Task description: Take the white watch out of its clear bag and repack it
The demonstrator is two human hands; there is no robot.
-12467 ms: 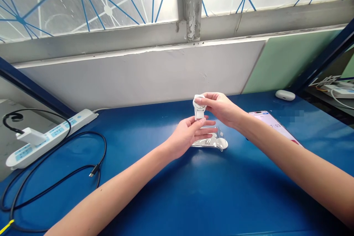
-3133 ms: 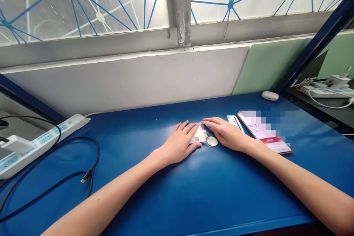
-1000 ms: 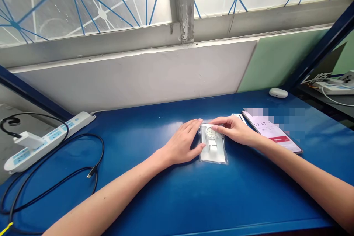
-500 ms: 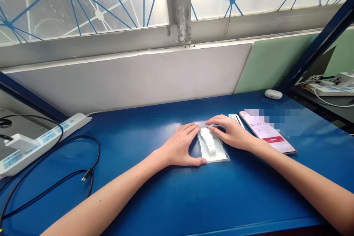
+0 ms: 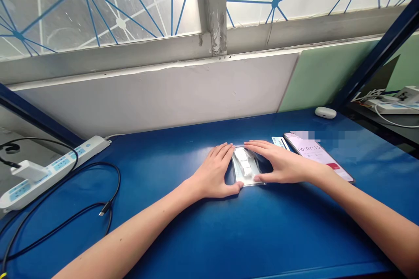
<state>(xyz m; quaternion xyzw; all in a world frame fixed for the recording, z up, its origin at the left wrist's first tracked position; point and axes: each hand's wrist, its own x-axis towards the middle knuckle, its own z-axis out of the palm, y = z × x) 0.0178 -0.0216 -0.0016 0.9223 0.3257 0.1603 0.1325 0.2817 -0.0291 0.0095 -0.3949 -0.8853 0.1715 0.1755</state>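
A clear plastic bag (image 5: 240, 178) lies flat on the blue table between my hands. Inside it shows a white, strap-like item (image 5: 244, 162) whose exact kind I cannot make out. At the bag's left edge rests my left hand (image 5: 216, 173), fingers stretched out and thumb spread toward the near corner. My right hand (image 5: 278, 161) lies along the right side, its fingers extended over the far edge and its thumb on the near right part. Both hands are open and touch the bag, partly covering its edges.
Right of the hands lie a phone (image 5: 316, 152) with a running timer and a small printed card (image 5: 279, 142). A white rounded case (image 5: 325, 112) sits at the back right. On the left are a power strip (image 5: 59, 165) and a looped black cable (image 5: 104, 207).
My right hand's thumb has moved down toward the bag's near edge, and its fingers have straightened. A dark piece seen under the right fingers earlier no longer shows. My left hand stays nearly still.
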